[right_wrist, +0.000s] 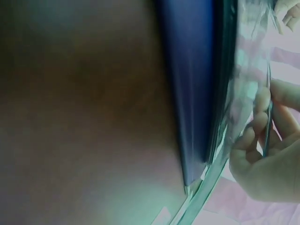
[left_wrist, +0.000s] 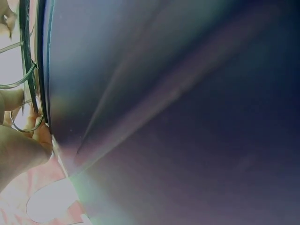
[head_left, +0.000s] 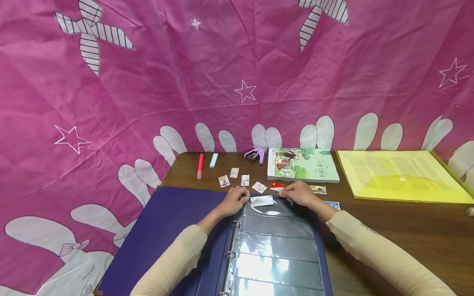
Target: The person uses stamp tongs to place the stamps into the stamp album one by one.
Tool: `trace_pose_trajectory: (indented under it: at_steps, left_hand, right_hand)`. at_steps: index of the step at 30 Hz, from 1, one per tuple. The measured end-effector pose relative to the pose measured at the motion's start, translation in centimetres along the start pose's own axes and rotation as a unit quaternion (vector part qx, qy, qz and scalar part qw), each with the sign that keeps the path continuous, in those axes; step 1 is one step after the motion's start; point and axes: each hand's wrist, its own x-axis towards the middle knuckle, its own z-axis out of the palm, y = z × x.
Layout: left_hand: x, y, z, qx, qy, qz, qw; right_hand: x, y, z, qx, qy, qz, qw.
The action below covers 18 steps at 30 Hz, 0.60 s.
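A dark blue ring-binder album (head_left: 177, 234) lies spread on the table. On its right side is a clear pocket page (head_left: 277, 242) with horizontal strips over a dark backing. At the top of that page is a pale grey stamp (head_left: 261, 200), between the two hands. My left hand (head_left: 235, 200) pinches the page's top edge close to the metal rings (left_wrist: 28, 75). My right hand (head_left: 299, 193) holds the top edge farther right, and the right wrist view shows the clear plastic sheet (right_wrist: 248, 70) between its thumb and fingers, raised off the blue cover.
Several loose stamps (head_left: 245, 180) lie beyond the album, one partly behind my right forearm. Farther back are a pink marker (head_left: 200, 166), a light blue box (head_left: 213, 160), a purple stapler (head_left: 254, 155) and a green book (head_left: 303, 165). A yellow folder (head_left: 403, 176) lies at right.
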Motion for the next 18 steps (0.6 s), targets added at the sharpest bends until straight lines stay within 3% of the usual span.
trace_pose_trajectory:
  at_steps: [10,18]
  left_hand:
    - [-0.1,0.1,-0.1,-0.002,-0.005,-0.005,1.0000]
    - [-0.1,0.1,-0.1,0.004,-0.007,-0.009,0.9999]
  right_hand:
    - [1.1,-0.2,-0.8,0.027,-0.085,-0.021,0.996]
    - [1.5,-0.2,-0.9,0.002,-0.094,-0.010,0.995]
